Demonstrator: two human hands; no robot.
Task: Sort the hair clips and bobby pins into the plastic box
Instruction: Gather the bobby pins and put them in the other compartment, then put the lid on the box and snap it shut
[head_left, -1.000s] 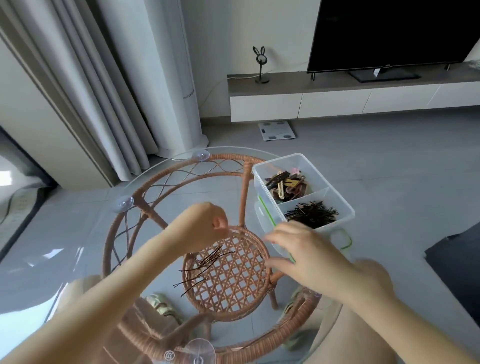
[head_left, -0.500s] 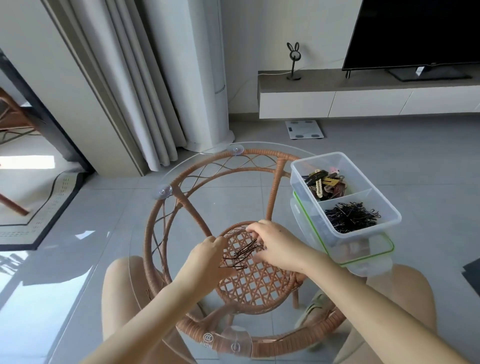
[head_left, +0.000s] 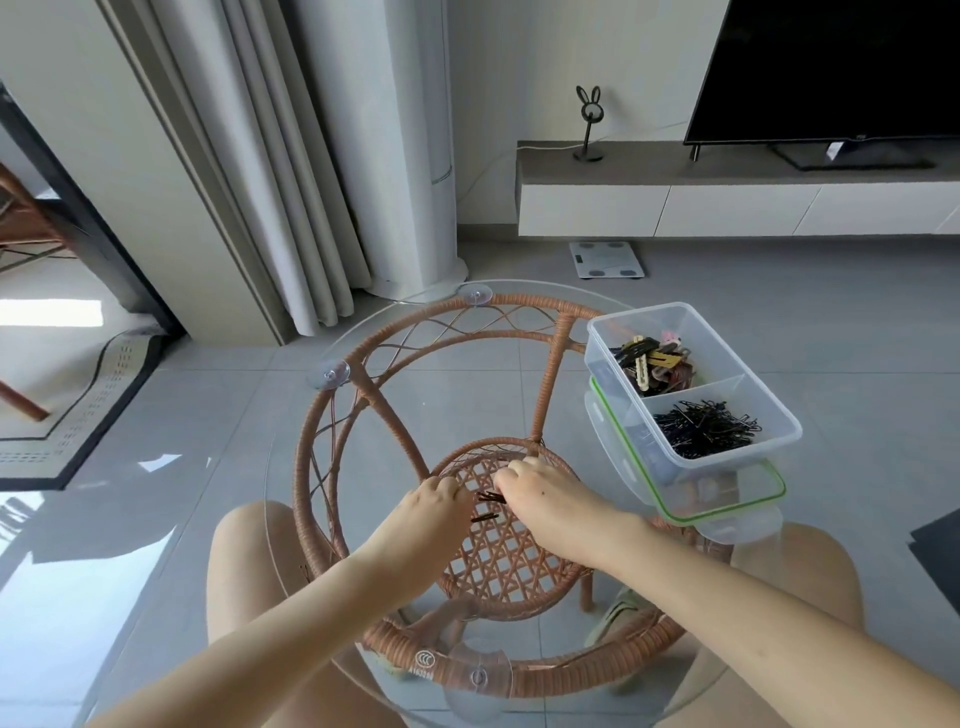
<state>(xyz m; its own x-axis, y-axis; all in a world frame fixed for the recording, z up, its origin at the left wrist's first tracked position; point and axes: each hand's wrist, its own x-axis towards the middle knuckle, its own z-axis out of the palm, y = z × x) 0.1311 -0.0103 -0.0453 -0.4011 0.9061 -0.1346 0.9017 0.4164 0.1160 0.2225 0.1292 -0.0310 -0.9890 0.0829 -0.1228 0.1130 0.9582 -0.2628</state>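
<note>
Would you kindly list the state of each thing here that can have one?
plastic box: open, lid off.
lid: under the box.
far compartment: holds hair clips.
near compartment: holds bobby pins.
left hand: closed on loose pins.
right hand: gathering them.
TV: off.

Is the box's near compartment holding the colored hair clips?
No, the near compartment holds black bobby pins; the colored hair clips lie in the far one.

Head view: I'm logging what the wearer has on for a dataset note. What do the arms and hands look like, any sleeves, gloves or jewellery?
Both forearms are bare as far as the frame shows, with no sleeves in view. The left hand and right hand wear no gloves, and no rings, watch or bracelet show. The right hand has a small dark dot on its back.
</note>
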